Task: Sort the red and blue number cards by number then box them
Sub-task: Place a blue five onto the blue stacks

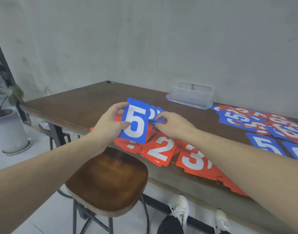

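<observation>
My left hand point(111, 123) grips a blue card marked 5 point(136, 121), held upright above the table's near edge. Just right of it, my right hand point(171, 125) pinches the edge of another blue card point(155, 112) that lies mostly hidden behind the 5. Below the hands lie red cards in rows: a red 2 point(159, 152) and a red 3 point(194, 159), with more red cards partly covered. A mixed heap of red and blue cards point(263, 125) spreads over the right side of the table. A clear plastic box point(192, 93) stands on its lid at the back.
The brown wooden table point(77, 102) runs along a grey wall. A wooden stool point(109, 179) stands in front of the table below my left arm. A potted plant point(8, 129) stands on the floor at the left. My shoes show under the table edge.
</observation>
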